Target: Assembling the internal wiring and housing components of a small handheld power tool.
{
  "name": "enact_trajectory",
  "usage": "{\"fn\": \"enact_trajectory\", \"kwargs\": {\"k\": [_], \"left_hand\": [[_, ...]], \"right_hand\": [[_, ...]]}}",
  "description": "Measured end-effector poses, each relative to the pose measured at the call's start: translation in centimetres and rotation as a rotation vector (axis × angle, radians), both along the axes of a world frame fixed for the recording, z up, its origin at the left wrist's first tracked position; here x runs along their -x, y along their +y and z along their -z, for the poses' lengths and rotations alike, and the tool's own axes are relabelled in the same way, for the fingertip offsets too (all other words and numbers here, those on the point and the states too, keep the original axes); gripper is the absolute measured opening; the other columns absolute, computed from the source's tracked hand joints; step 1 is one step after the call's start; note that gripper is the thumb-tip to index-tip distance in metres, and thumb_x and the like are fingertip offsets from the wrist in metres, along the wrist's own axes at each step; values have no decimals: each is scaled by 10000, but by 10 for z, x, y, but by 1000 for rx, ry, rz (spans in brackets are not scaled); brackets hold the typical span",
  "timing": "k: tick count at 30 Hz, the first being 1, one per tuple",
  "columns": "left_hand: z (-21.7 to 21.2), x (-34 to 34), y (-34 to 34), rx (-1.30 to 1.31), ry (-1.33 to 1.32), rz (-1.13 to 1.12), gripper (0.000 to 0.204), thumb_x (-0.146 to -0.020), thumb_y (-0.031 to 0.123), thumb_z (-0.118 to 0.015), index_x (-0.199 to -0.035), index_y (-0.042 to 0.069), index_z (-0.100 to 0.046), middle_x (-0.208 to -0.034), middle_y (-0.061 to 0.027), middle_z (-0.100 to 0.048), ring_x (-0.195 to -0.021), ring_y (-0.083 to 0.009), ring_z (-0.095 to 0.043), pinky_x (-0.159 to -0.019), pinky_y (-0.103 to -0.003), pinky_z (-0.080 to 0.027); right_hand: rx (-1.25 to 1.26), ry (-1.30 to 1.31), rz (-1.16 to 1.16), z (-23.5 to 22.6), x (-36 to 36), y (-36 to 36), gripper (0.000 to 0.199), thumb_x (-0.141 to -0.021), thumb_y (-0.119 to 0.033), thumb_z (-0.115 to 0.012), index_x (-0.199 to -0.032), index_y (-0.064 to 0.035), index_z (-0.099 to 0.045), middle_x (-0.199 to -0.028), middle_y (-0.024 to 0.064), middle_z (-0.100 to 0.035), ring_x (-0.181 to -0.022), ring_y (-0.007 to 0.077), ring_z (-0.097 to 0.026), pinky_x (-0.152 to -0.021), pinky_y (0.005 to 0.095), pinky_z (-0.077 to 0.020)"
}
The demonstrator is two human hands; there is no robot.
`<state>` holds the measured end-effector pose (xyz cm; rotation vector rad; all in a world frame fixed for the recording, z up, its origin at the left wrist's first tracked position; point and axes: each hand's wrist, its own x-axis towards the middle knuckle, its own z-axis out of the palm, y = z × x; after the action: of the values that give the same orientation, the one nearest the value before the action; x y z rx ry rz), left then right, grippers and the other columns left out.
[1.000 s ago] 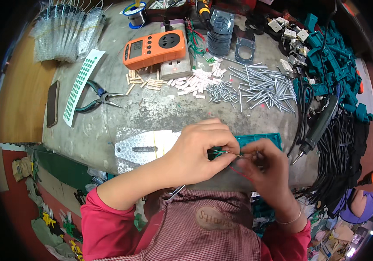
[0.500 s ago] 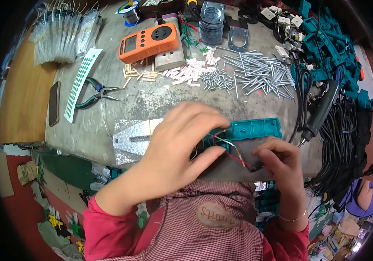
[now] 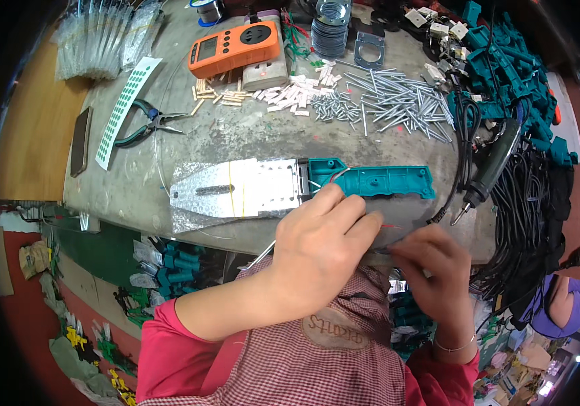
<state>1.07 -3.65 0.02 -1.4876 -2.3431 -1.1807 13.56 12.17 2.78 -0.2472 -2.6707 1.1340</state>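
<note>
A teal plastic handle shell lies on the bench, joined to a flat silvery plate with a yellow band and bubble wrap round it. Thin wires come out of the shell and pass behind my left hand. Its fingers are closed, and a red wire end sticks out by the fingertips. Past the wrist side of that hand pokes a thin pale metallic strip. My right hand, smeared by motion, pinches near the bench's front edge; a small dark piece shows at its fingertips, too unclear to name.
A soldering iron and black cables lie at right, below piled teal shells. Long screws, pale connectors and an orange meter stand farther back. Pliers and a phone lie left.
My left hand has moved right and toward me, off the plate and shell, uncovering them; its fingers have closed. My right hand is slightly lower. The whole view has shifted a little.
</note>
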Motion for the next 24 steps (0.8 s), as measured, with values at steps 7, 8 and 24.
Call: {"fn": "enact_trajectory", "kwargs": {"k": [7,8,24], "left_hand": [[-3,-3,-2,12,-51,37,238,-666,33,-760,-893,70,-700,-813,-36,-613,-735,-228,-565,-606,-333,-485],[-3,-3,-2,7,-50,39,238,-666,33,-760,-893,70,-700,-813,-36,-613,-735,-228,-565,-606,-333,-485],[6,0,6,-135,88,90,252,-614,-26,-749,-843,51,-677,-790,-42,-657,-654,-230,-551,-579,-321,-449]], "right_hand": [[-462,322,-76,4,14,2,322,-695,6,-773,-1005,-70,-727,-833,38,-602,-644,199,-578,-538,314,-462],[-433,332,-76,7,14,2,295,-706,8,-767,-987,-67,-719,-824,43,-596,-642,209,-577,-533,322,-457],[587,-241,114,1,4,-4,63,-922,-68,-603,-925,-23,-558,-716,45,-543,-579,133,-552,-495,293,-423]]}}
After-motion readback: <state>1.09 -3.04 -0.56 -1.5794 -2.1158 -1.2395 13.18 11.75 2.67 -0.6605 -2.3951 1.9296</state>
